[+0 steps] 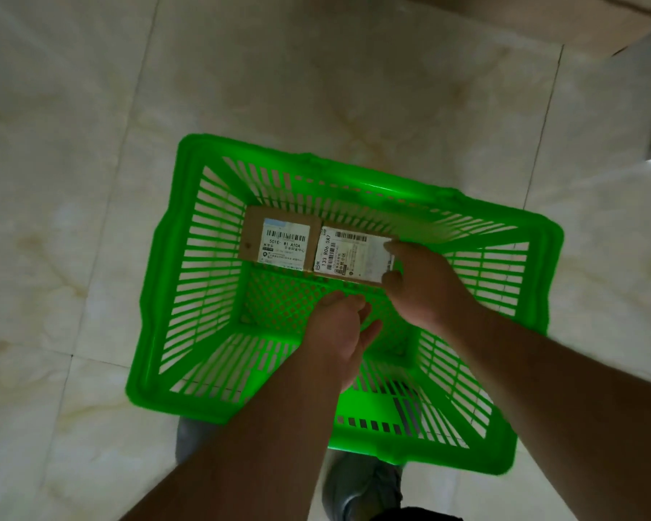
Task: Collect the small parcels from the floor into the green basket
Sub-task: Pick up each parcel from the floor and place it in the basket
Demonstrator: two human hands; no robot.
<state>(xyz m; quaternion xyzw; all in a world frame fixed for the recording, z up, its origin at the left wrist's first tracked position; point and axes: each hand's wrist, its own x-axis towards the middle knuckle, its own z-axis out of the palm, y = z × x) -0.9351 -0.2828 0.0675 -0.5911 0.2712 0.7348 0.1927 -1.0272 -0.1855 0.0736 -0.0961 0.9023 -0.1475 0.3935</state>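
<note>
Fingers of the right hand pinch the labelled parcel at its end, seemingly to seat it flat beside the brown parcel along the green basket's far wall, while the left hand hovers relaxed, holding nothing.
</note>
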